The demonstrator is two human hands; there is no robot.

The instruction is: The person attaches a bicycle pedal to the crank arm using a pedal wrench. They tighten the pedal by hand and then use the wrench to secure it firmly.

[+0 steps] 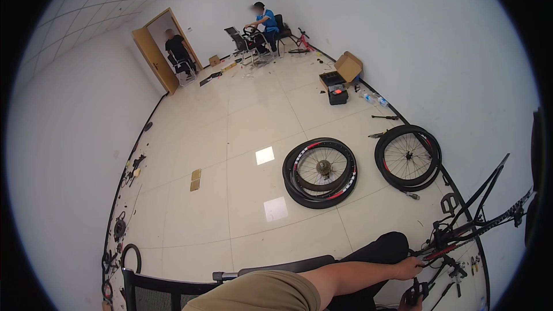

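A black bicycle frame (461, 231) with red and white markings leans at the lower right, close to the wall. My left hand (408, 268) reaches across from a khaki sleeve, its fingers closed on the near end of the frame by a red part. Just below, my right hand (411, 304) is partly cut off by the lower edge. It is closed around a black pedal (416, 292). Another black pedal (449, 203) shows at the frame's far side. My dark-trousered knee (391, 246) is beside the left hand.
Two wheel stacks, one with a cassette (324, 167) and one by the wall (408, 155), lie on the tiles. Tools (474, 264) lie beside the frame. An open cardboard box (349, 67) stands farther off. Two people (266, 22) sit at the back. Loose parts line the left wall.
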